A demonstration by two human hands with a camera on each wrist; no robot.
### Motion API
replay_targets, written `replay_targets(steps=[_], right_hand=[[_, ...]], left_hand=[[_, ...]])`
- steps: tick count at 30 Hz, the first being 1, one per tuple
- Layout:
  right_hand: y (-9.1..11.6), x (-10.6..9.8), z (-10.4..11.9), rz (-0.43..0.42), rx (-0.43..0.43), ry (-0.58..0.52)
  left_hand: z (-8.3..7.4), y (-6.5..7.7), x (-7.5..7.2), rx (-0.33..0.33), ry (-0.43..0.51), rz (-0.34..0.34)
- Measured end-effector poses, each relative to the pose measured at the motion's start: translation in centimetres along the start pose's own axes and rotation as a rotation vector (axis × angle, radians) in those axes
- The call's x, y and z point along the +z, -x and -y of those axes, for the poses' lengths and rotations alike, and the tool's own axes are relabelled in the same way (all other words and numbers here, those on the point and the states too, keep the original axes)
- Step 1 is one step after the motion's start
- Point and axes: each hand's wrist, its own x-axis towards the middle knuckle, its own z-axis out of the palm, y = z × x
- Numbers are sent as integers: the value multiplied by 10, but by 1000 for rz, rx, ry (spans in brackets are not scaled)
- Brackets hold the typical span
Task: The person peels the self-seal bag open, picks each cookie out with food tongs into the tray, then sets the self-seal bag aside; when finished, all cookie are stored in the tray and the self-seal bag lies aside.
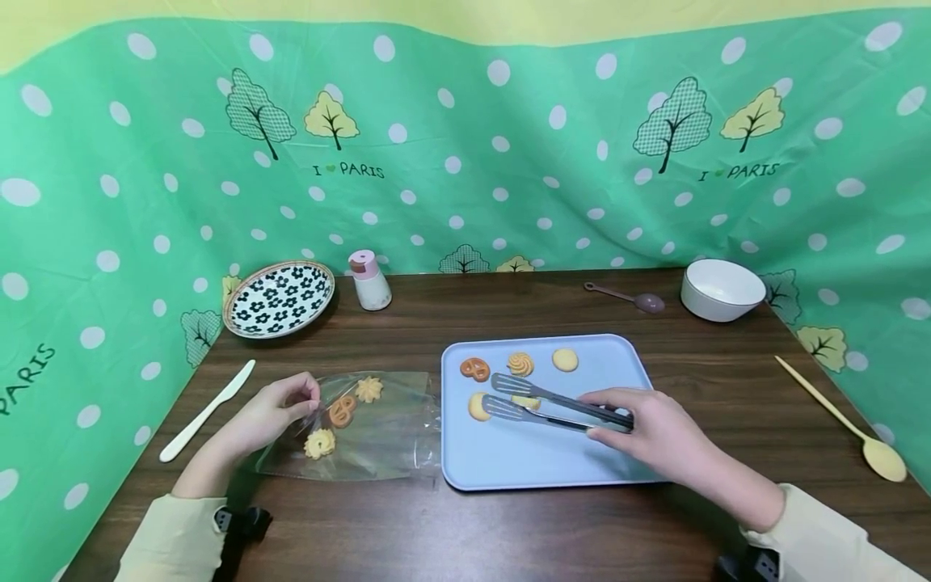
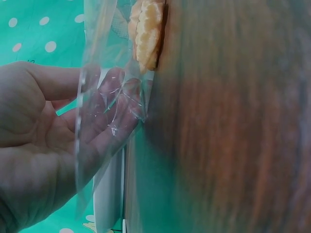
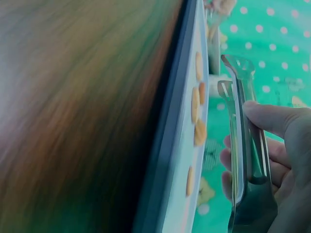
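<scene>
My left hand point(image 1: 280, 414) pinches the left edge of a clear plastic bag point(image 1: 393, 440) lying on the table. Inside the bag are a star-shaped cookie point(image 1: 369, 390), a pretzel cookie point(image 1: 340, 414) and a ring-shaped cookie point(image 1: 319, 443). In my right hand point(image 1: 650, 424) is a pair of metal tongs point(image 1: 556, 399), held above the blue tray point(image 1: 538, 469) with the tips apart and nothing between them. Several cookies lie on the tray: a pretzel cookie point(image 1: 475, 369), a swirl cookie point(image 1: 520, 364) and round ones point(image 1: 565, 360). The tongs partly hide one round cookie point(image 1: 526, 401).
A white knife point(image 1: 207, 411) lies left of the bag. Behind stand a flower-patterned plate point(image 1: 280, 299) and a pink-topped shaker point(image 1: 370, 280). Toward the back right are a purple spoon point(image 1: 625, 298) and a white bowl point(image 1: 722, 291). A wooden spoon point(image 1: 844, 420) lies at the right edge.
</scene>
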Motion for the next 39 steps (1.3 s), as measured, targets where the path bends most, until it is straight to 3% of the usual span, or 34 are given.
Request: replay_targets(steps=[6,21,39], right_hand=[[-14,17,20,27,-107,-15],[-40,44,66,144,-267,25],[-75,81,109,144,-277,97]], left_hand=[[-1,1,1,-13,14,0],[1,-1,1,-8,-15,-6],[1,0,0,-11,-10,-1]])
